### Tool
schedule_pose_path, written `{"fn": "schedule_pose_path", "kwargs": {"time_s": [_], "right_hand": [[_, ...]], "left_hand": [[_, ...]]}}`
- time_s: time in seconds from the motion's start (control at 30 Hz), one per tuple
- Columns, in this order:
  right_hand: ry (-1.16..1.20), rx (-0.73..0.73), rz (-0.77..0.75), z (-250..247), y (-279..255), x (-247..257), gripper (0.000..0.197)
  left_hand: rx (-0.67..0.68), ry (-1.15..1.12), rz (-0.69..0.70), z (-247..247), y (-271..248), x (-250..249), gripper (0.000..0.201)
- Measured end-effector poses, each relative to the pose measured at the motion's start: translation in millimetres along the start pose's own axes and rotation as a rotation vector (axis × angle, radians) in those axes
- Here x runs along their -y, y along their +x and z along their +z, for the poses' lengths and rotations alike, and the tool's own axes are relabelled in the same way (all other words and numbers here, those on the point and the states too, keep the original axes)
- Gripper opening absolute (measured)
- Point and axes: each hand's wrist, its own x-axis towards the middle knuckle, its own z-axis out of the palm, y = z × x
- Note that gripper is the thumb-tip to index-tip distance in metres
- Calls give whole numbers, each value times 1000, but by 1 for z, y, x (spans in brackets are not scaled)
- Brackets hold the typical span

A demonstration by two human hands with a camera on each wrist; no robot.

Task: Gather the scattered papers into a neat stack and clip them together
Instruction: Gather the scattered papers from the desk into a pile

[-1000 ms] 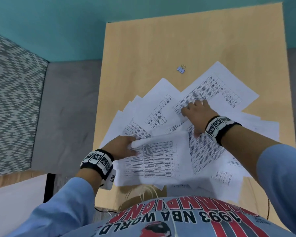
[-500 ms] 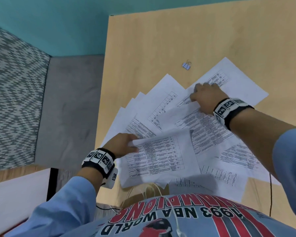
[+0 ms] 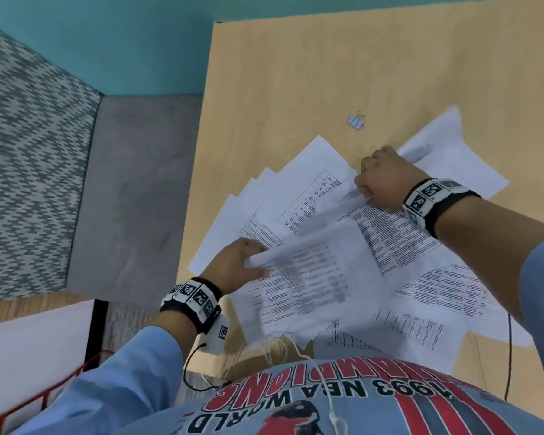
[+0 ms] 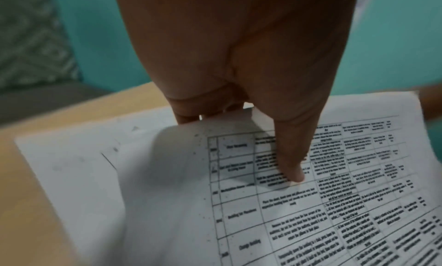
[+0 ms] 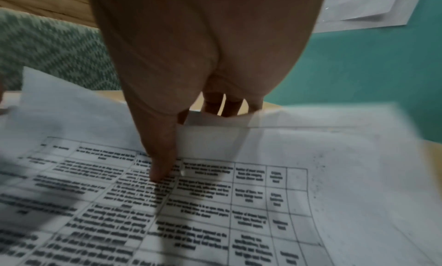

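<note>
White papers [image 3: 314, 271] pinched by both hands; only head view shows binder clip [image 3: 355, 121].

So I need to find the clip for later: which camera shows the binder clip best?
The head view. The binder clip lies alone on bare table, just beyond the spread papers, apart from both hands. The left wrist and right wrist views show only fingers and printed sheets up close; the clip appears in neither.
</note>
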Motion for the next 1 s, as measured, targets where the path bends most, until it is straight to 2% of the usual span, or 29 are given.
{"fn": "schedule_pose_path", "kwargs": {"time_s": [0.07,0.13,0.17,0.23,0.27,0.4,0.5,0.6,0.7,0.77,0.83,0.93,1.0], "right_hand": [[145,-18,28,3,-9,-1,21],[349,-29,125,2,-21,-5,16],[436,-59,180,3,-27,-10,20],[611,-119,281,9,-39,-23,44],[674,-118,327,11,-45,-30,49],[769,-111,462,34,-66,-42,19],[909,-171,556,47,-78,-40,17],[1021,-162,613,63,-88,-36,22],[1200,-160,678,79,-96,-27,36],[1299,-129,717,86,-100,-16,34],[1363,-98,725,89,-105,-4,33],[1533,-128,731,84,-114,18,53],[1565,-158,686,77,-120,30,48]], "left_hand": [[-12,-244,-68,-1,3,-7,12],[-16,-458,-113,2,10,-17,44],[-56,-531,-142,2,12,-22,49],[-98,-635,-161,2,18,-30,46],[-113,-666,-160,2,22,-34,44],[-134,-792,-138,3,36,-60,26],[-144,-815,-133,4,37,-85,24],[-121,-790,-139,8,37,-104,29],[-115,-736,-148,19,46,-103,30],[-108,-705,-148,25,47,-103,38],[-102,-678,-151,32,45,-104,42],[-78,-675,-149,40,38,-105,49],[-57,-715,-135,46,32,-105,62]]}}
